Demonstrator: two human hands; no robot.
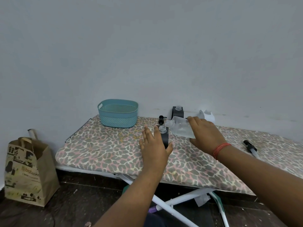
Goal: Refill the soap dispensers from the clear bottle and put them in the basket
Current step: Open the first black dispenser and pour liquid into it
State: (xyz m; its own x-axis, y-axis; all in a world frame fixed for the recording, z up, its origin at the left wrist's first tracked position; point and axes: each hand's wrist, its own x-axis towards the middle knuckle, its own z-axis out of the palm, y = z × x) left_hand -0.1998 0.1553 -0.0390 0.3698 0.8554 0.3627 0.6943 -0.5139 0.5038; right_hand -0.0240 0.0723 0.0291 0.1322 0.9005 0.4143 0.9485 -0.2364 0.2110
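The left hand wraps the near dark dispenser low on its body, steadying it on the ironing board. Just beyond, the right hand clamps the tipped clear bottle mid-body; thin, squeezable plastic, probably light and slippery. The basket stands farther back.

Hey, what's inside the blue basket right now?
Nothing shows in the part of the teal basket that is visible: only its perforated inner back wall and some floor. The near wall hides the front of the floor. No soap dispenser rises above the rim.
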